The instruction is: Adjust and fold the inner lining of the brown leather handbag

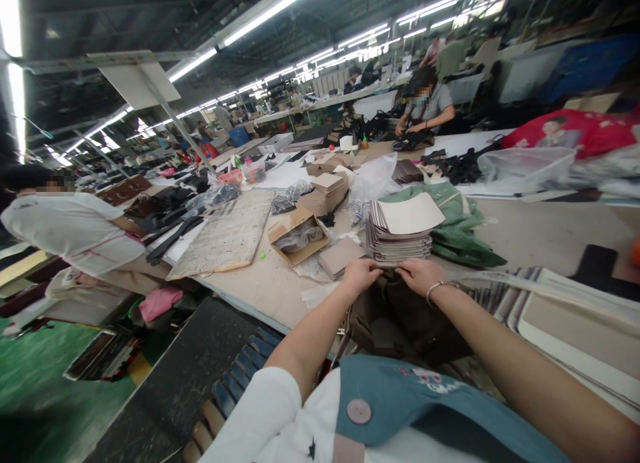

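My left hand [361, 274] and my right hand [419, 274] are both closed on the top edge of a dark brown bag [400, 320] that sits at the table's near edge in front of me. A silver bangle circles my right wrist. Just beyond my fingers stands a stack of grey cardboard panels [400, 231], its top sheet turned askew. A loose grey card [341, 256] lies to the left of my left hand.
An open cardboard box [299, 240] and a large stained board [227, 236] lie to the left. Green fabric [457, 233] sits behind the stack. Flat panels [565, 330] pile up at right. One seated person [75, 233] works at left, another person [425, 106] across the table.
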`<state>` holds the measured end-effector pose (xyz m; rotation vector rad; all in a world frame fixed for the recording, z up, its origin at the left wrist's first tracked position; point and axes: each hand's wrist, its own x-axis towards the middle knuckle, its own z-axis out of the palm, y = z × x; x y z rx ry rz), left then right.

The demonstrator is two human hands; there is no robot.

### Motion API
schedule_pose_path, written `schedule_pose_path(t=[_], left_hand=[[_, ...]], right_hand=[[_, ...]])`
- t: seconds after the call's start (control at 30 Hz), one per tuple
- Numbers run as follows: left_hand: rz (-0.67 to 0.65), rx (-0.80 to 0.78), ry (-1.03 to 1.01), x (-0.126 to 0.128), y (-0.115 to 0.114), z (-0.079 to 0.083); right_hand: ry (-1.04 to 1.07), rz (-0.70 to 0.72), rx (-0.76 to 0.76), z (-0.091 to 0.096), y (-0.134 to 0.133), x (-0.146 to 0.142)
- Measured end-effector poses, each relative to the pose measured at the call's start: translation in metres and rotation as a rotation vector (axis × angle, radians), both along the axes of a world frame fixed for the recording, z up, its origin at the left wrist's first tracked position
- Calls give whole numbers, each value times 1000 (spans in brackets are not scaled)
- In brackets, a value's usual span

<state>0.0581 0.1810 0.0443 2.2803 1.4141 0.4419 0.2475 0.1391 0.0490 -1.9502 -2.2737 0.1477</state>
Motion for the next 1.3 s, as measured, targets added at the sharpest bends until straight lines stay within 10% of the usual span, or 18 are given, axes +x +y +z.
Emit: schedule_pose_path(t=[1.3], left_hand=[[-141, -39, -116, 15, 13, 2]], right_hand=[[-60, -15, -15, 12, 1, -12]])
